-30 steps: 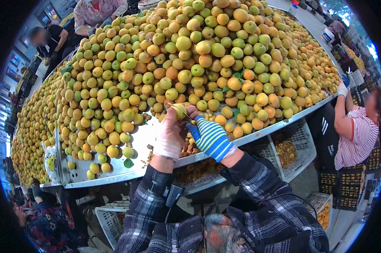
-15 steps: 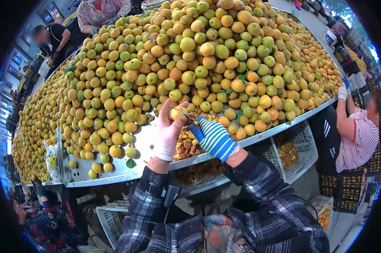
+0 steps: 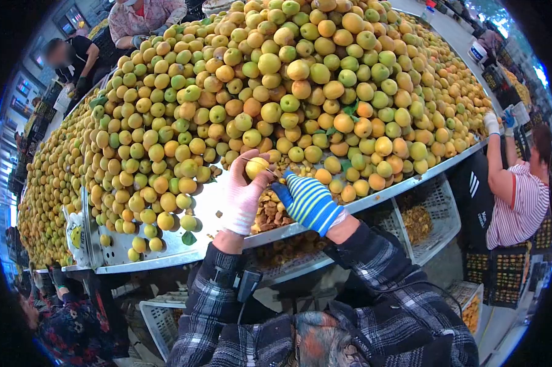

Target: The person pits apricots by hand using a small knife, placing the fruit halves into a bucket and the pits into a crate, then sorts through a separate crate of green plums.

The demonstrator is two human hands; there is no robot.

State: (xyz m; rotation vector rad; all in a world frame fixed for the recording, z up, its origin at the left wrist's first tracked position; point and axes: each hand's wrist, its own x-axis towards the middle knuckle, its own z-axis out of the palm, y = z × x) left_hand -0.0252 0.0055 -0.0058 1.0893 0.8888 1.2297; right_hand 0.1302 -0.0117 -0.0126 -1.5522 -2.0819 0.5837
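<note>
My left hand (image 3: pixel 242 199), in a pale pink and white glove with bare fingertips, holds a yellow apricot (image 3: pixel 256 168) between thumb and fingers. Close at its right, my right hand (image 3: pixel 307 202), in a blue and yellow striped glove, has its fingers closed around a small thin tool, which is mostly hidden. The tool's tip is near the apricot. Behind both hands rises a large heap of yellow, orange and green apricots (image 3: pixel 276 113). Brown-orange fruit pieces (image 3: pixel 270 211) lie just below and between the hands.
The metal table's edge (image 3: pixel 374 200) runs in front of me. Grey plastic crates (image 3: pixel 435 211) with fruit pieces stand beneath it. A white plastic bag (image 3: pixel 75 235) lies at left. A person in a striped shirt (image 3: pixel 517 208) works at right; others are at upper left and lower left.
The apricot has turned slightly and shifted a little down and left in my left hand. The person at right has moved both hands and now holds something pale.
</note>
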